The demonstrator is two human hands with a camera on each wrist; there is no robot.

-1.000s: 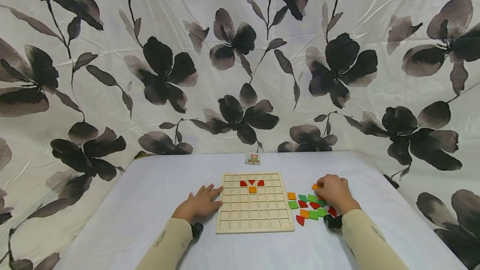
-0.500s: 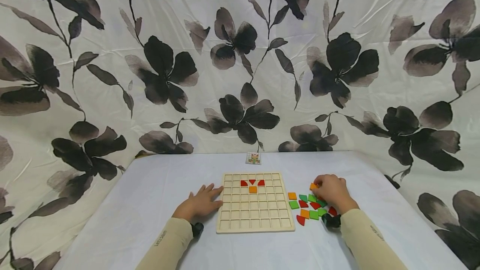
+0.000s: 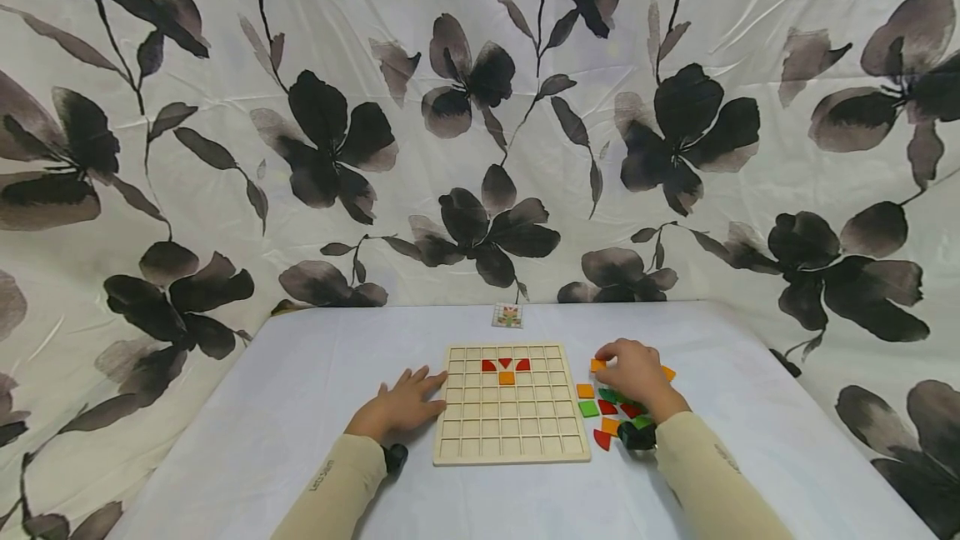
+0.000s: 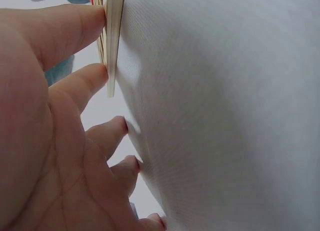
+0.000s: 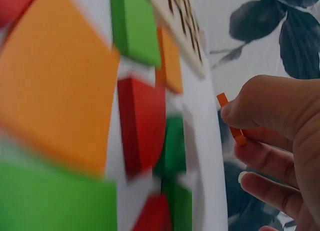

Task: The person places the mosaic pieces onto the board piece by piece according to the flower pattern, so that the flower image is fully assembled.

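The orange tile [image 5: 230, 119] is up off the bench, pinched edge-on between the thumb and fingers of the right hand [image 3: 632, 373]. In the head view only a corner of that tile peeks out at the hand's 9 o'clock side. The right forearm comes in from 5 o'clock, wrist raised, fingers curled down round the tile; the hand hangs over the far end of the loose tiles [image 3: 606, 412], with the wooden grid board [image 3: 510, 404] just beside it at 9 o'clock.

The loose pile, orange, green and red, lies on the bench at the board's 3 o'clock edge, partly under the right wrist. One more orange piece [image 3: 667, 372] sits at the hand's 3 o'clock.

On the other side, the left hand [image 3: 401, 407] lies flat on the bench, fingers spread and straight, holding nothing. Its fingertips [image 4: 95, 76] touch the board's 9 o'clock edge. The left forearm runs in from 7 o'clock.

On the board, three red pieces [image 3: 504, 365] and an orange square [image 3: 506, 378] fill cells near the 12 o'clock edge. A small pattern card [image 3: 507, 317] lies beyond the board at 12 o'clock.
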